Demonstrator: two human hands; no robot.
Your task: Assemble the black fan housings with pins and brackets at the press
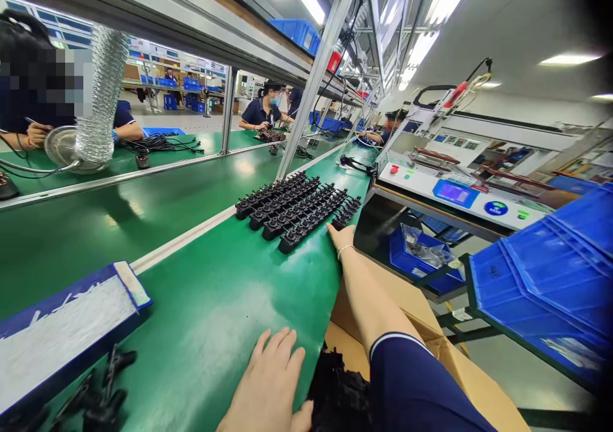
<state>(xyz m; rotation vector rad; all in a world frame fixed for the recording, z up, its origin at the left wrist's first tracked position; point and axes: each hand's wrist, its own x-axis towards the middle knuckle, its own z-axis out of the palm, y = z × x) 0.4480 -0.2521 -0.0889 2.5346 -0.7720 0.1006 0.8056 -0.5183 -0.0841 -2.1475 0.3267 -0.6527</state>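
Note:
My right hand (343, 234) reaches forward to the near end of a short row of black plastic parts (348, 212). Its thumb and fingers are closed around the end part, and the fingertips are partly hidden. Left of that row, several longer rows of the same black parts (292, 211) stand side by side on the green worktop (205, 317). My left hand (271, 381) lies open near the front edge, palm down, fingers spread, with nothing in it.
A blue box of thin white pieces (71, 330) stands at left, with loose black parts (103, 387) before it. Below the right edge sit a cardboard box (397, 291) and a dark heap (340, 387). A control panel (454, 192) and blue bins (550, 278) are at right. Co-workers sit across.

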